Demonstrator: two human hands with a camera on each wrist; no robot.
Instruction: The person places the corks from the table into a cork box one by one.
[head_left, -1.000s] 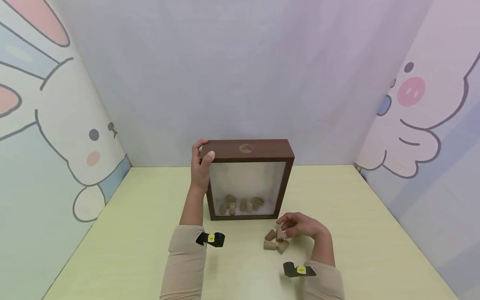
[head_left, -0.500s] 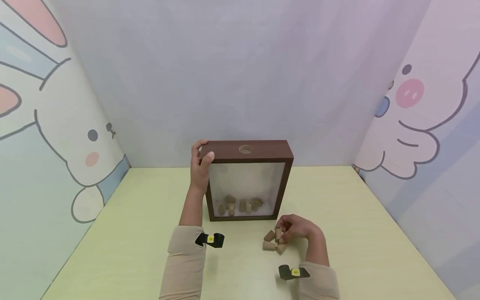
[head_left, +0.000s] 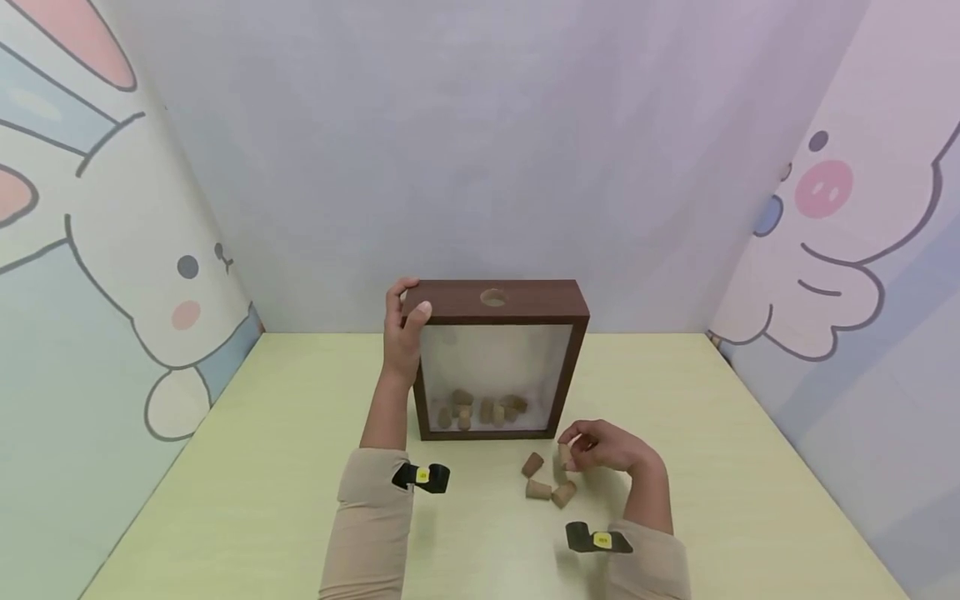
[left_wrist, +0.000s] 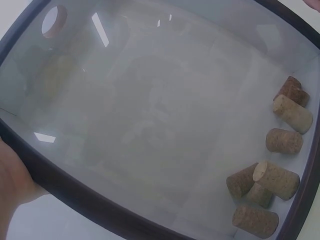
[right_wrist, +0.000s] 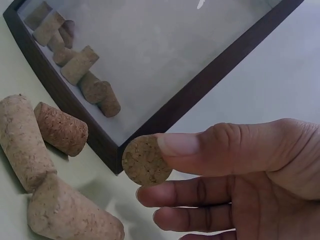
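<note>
A dark brown wooden shadow box (head_left: 536, 297) with a clear front stands upright on the table, a round hole in its top. My left hand (head_left: 402, 343) grips its upper left corner, thumb over the top edge. Inside, several corks (left_wrist: 284, 141) lie heaped along the bottom. My right hand (head_left: 611, 448) pinches one cork (right_wrist: 142, 162) between thumb and fingers, close to the box's lower right corner. Beside that hand three loose corks lie on the table: a darker cork (head_left: 532, 464), a pale cork (head_left: 537, 490) and another pale cork (head_left: 564, 494).
The light yellow-green table (head_left: 300, 500) meets a pale back wall (head_left: 480, 150) just behind the box. Side walls carry a cartoon rabbit (head_left: 142, 275) and a cartoon pig (head_left: 832, 217). Black wrist cameras sit on both beige sleeves (head_left: 371, 517).
My right hand has taken a cork from the small group and drawn it slightly up and to the right. The darker cork has shifted a little leftward. The left hand keeps its grip.
</note>
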